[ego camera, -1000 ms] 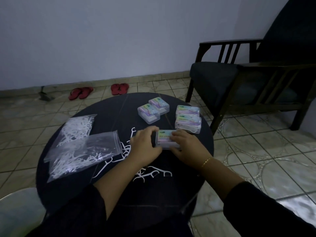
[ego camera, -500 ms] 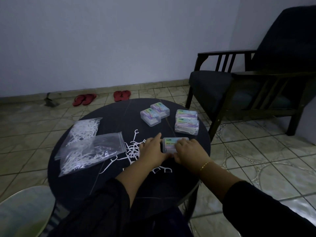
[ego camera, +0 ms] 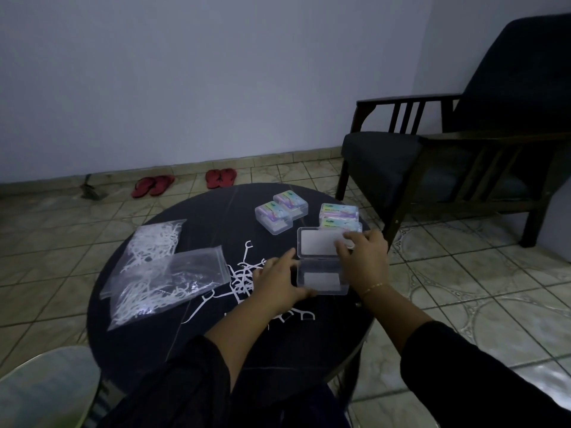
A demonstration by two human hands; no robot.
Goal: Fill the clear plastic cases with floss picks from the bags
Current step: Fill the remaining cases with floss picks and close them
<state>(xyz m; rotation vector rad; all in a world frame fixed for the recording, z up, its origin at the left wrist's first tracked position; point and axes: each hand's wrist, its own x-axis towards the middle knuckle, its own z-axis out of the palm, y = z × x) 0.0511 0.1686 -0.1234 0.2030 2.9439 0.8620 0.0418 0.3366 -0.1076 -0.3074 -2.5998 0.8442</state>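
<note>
**Q:** What is in front of you?

**A:** A round dark table (ego camera: pixel 197 341) fills the middle of the frame. Just right of centre lies a clear plastic case (ego camera: pixel 321 273), open, its lid (ego camera: pixel 318 244) folded back toward the top of the frame. I see no picks inside it.

**Q:** What are your hands doing?

**A:** My left hand (ego camera: pixel 276 284) rests against the left side of the open case, fingers fairly straight, thumb along the near edge of the tray. It clasps nothing. My right hand (ego camera: pixel 363 257) is at the right side, its fingers bent over the right edge of the lid and pinching it. A thin gold bracelet (ego camera: pixel 372 287) sits on that wrist.

**Q:** Where are the floss picks?

**A:** A loose heap of white floss picks (ego camera: pixel 244 273) lies on the table just left of my left hand, and a few more stray picks (ego camera: pixel 296 315) show below it. At the left of the table two clear zip bags overlap: the upper bag (ego camera: pixel 156 242) and the lower bag (ego camera: pixel 160 288), both holding white picks.

**Q:** Are there other cases?

**A:** Yes, above the open one. Two closed cases (ego camera: pixel 281 216) with pastel labels sit side by side at upper centre, and a stack of closed cases (ego camera: pixel 338 214) stands to their right, just beyond the lid.

**Q:** And the room?

**A:** Tiled floor, a dark armchair (ego camera: pixel 432 156) at upper right, and two pairs of red flip-flops (ego camera: pixel 185 182) by the wall.
</note>
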